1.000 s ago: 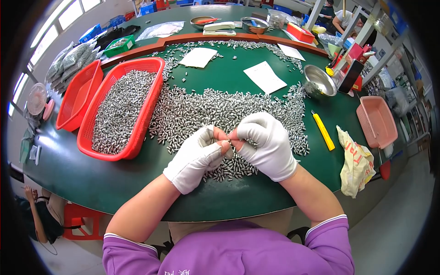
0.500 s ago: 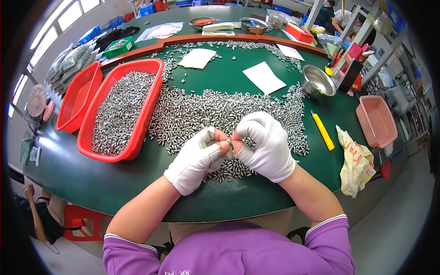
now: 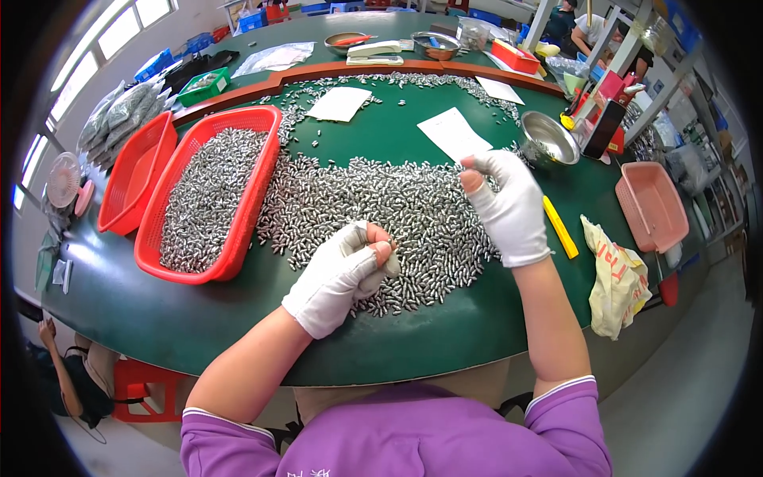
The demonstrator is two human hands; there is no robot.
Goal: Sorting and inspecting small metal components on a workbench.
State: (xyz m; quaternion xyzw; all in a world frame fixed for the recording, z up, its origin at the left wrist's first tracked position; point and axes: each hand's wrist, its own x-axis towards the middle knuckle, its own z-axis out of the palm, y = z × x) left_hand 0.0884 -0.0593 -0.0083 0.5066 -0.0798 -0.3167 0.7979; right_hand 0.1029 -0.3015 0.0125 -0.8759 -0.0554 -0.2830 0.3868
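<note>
Desk (image 3: 163, 314), green: carries a heap of metal parts (image 3: 338, 195). Red basket (image 3: 258, 199): left of the heap, holding more. Right hand (image 3: 511, 211), gloved: above the heap's right side; thumb and forefinger close, contact cannot be told. Left hand (image 3: 338, 278), gloved: over the near side, pinching a small piece (image 3: 393, 244), detail indistinct.

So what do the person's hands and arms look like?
The left hand and right hand wear white cloth gloves that leave some fingers bare at the tips. The forearms are bare. Higher up are short purple sleeves edged in white.
</note>
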